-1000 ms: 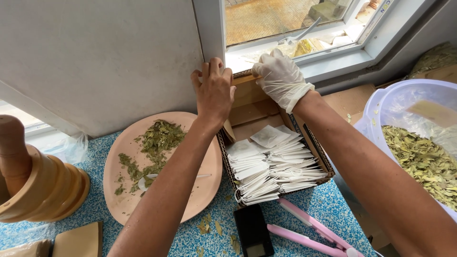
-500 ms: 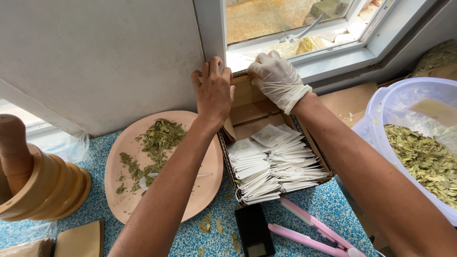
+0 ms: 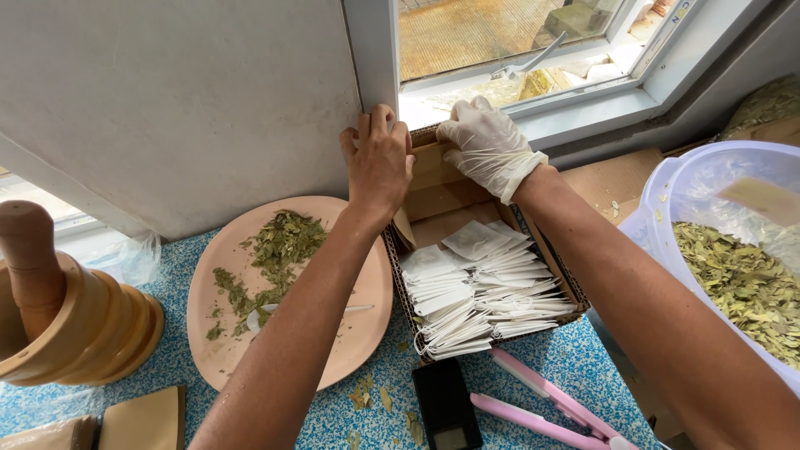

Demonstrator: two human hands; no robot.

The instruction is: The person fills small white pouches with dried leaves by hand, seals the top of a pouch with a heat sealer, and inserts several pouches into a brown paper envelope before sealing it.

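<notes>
white glove (image 3: 490, 146) | brown box (image 3: 442, 187) | peach plate (image 3: 367, 292) | speckled blue tabletop (image 3: 575, 358)

Looks like a small home setup for packing herbal tea by a window (image 3: 517, 50): a blue speckled desk (image 3: 575, 358) with a wooden mortar and pestle (image 3: 58, 308), a tub of dried leaves (image 3: 733, 275), a box of empty tea bags (image 3: 483, 292) and a pink heat sealer (image 3: 542, 404).

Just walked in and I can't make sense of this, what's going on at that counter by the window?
A person has both hands on the far end of a cardboard box full of white paper sachets. The bare left hand and gloved right hand grip its back flap by the window frame. A plate with dried leaves sits left, a tub of leaves right.
</notes>
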